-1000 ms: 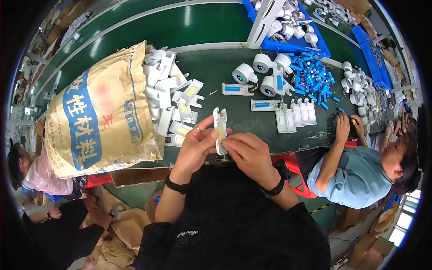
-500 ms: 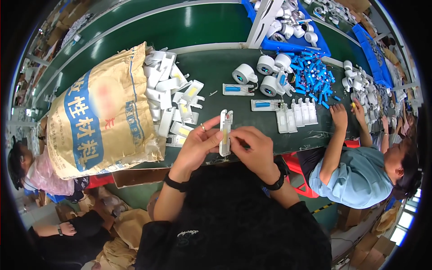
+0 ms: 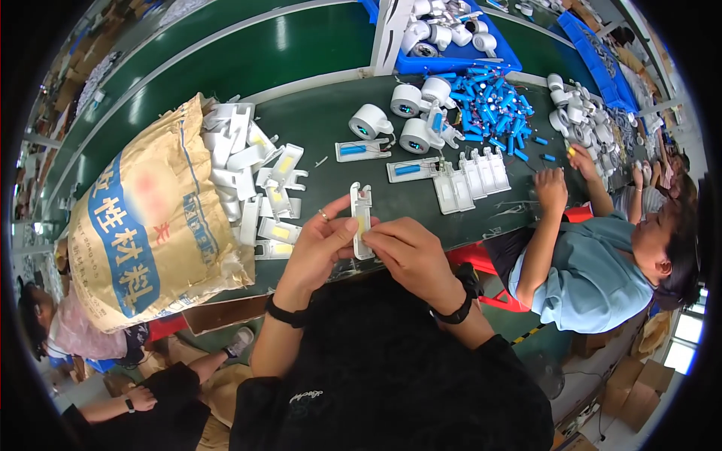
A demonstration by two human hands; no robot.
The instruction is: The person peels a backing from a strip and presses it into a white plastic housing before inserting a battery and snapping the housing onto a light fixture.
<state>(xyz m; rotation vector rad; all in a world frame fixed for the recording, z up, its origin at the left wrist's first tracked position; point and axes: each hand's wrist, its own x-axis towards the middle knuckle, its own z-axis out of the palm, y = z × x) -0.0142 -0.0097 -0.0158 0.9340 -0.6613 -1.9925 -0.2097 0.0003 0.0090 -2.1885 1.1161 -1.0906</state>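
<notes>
My left hand (image 3: pixel 318 244) holds a narrow white plastic casing (image 3: pixel 361 210) upright between thumb and fingers, its open side showing a yellow strip. My right hand (image 3: pixel 410 252) is closed, its thumb and fingertips pinching the casing's lower right edge; anything small between them is hidden. Beyond my hands lie white casings with a blue battery cell, one (image 3: pixel 361 149) farther off and one (image 3: pixel 410 170) nearer. Next to the nearer one stands a row of white casings (image 3: pixel 474 180). White round lamp heads (image 3: pixel 368 122) sit behind them.
A large tan sack (image 3: pixel 150 218) stands at the left, white casings (image 3: pixel 244 161) spilling from it. Blue battery cells (image 3: pixel 492 105) are heaped at the back right, before a blue bin (image 3: pixel 459 60) of lamp heads. A co-worker (image 3: pixel 587 263) sits close on my right.
The view has swung, so the table's things sit farther left in the picture. My right fingers have pressed closer together against the casing; my left hand keeps its hold.
</notes>
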